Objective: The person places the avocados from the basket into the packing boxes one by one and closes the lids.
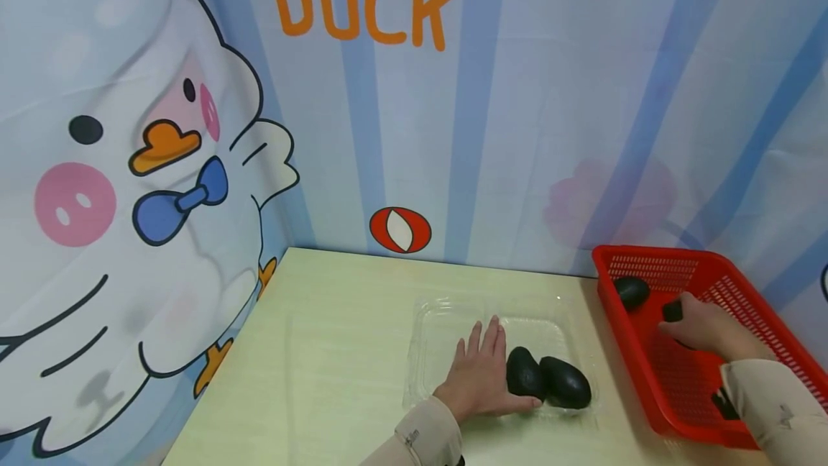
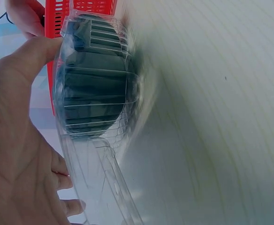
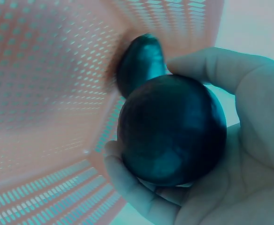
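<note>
My right hand (image 1: pixel 701 326) grips a dark avocado (image 3: pixel 172 131) inside the red plastic basket (image 1: pixel 637 372), thumb on one side and fingers curled round the other. Another avocado (image 1: pixel 631 292) lies in the basket's far left corner, and a dark piece of one more (image 1: pixel 724 404) shows beside my right sleeve. On the table, a clear plastic clamshell container (image 1: pixel 427 354) has two avocados, one (image 1: pixel 525 374) leaning against the other (image 1: pixel 566 383), in its right part. My left hand (image 1: pixel 481 380) rests on the container with fingers outstretched, its thumb along the near edge.
The pale wooden table (image 1: pixel 330 351) reaches back to a blue striped curtain (image 1: pixel 414 128) printed with a duck. The basket's raised, slotted walls stand at the table's right side, close to the container.
</note>
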The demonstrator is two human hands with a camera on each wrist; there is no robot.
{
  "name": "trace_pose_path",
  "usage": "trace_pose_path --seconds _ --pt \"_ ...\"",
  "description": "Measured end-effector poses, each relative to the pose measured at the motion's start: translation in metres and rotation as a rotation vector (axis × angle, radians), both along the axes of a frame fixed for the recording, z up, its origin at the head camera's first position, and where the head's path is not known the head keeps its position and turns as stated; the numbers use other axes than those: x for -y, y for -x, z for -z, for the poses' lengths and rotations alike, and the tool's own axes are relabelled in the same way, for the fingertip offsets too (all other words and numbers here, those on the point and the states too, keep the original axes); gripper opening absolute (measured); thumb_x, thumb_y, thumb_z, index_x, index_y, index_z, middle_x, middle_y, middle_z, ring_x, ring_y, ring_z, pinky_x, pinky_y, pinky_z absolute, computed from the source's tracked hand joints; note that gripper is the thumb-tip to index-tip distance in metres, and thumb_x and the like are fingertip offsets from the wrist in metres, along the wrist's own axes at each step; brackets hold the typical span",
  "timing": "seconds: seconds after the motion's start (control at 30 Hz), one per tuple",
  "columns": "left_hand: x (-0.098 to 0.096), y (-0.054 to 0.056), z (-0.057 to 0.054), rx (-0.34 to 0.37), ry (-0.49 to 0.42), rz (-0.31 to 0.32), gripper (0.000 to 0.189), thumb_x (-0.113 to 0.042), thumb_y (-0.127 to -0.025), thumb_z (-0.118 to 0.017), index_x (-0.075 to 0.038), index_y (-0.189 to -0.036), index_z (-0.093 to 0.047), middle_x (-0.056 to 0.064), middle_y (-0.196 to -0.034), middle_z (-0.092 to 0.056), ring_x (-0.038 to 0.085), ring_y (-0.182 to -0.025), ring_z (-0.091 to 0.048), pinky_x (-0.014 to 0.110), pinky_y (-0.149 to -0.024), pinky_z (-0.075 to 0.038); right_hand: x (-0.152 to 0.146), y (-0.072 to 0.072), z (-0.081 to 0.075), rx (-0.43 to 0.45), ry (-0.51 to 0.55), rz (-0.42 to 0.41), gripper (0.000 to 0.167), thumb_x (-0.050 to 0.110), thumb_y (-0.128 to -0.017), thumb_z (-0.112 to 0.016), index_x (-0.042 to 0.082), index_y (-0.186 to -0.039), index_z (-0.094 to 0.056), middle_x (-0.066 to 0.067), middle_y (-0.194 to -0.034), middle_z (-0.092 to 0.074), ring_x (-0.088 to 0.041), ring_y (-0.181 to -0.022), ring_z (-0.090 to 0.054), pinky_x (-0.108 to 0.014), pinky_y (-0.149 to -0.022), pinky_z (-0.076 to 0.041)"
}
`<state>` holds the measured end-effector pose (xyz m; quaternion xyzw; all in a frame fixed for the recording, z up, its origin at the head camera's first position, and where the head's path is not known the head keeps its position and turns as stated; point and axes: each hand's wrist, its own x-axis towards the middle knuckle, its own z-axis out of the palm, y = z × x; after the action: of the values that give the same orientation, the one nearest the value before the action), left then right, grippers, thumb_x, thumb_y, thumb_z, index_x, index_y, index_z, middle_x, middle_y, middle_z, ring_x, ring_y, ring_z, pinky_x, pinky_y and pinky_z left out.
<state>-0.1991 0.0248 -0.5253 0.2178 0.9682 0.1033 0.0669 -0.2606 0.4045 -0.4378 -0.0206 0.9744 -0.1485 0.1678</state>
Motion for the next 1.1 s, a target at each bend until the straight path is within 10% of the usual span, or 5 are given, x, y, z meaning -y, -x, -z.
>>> trace_pose_path --seconds 0.47,0.73,1.1 --pt "0.001 0.0 0.0 -0.003 0.005 0.002 0.123 -0.09 -0.076 -0.052 -0.009 -0.163 -0.02 0.004 -0.171 -0.01 0.03 -0.155 -0.019 0.051 -0.118 -0.032 0.026 -0.028 -0.024 -0.069 0.046 0.033 0.103 0.058 -0.095 -0.059 -0.021 -0.145 -0.018 -0.054 -0.135 -0.032 -0.066 -0.117 -0.039 -0.069 -0.084 -0.046" --pt "0.0 0.0 0.002 0.007 0.001 0.002 0.123 -0.09 -0.076 -0.052 -0.01 -0.163 -0.02 0.004 -0.172 -0.009 0.03 -0.156 -0.018 0.051 -0.118 -0.032 0.05 -0.049 -0.037 -0.132 0.154 0.068 0.09 0.048 -0.098 -0.059 -0.017 -0.147 -0.021 -0.037 -0.111 -0.047 -0.036 -0.085 -0.055 -0.038 -0.06 -0.051" --pt "-0.001 0.001 0.003 0.011 -0.005 -0.006 0.123 -0.09 -0.075 -0.053 -0.01 -0.163 -0.02 0.003 -0.172 -0.009 0.03 -0.156 -0.018 0.051 -0.118 -0.032 0.088 -0.066 -0.041 -0.195 0.148 0.09 0.09 0.05 -0.097 -0.061 -0.013 -0.15 -0.022 -0.042 -0.126 -0.04 -0.05 -0.099 -0.053 -0.051 -0.067 -0.057"
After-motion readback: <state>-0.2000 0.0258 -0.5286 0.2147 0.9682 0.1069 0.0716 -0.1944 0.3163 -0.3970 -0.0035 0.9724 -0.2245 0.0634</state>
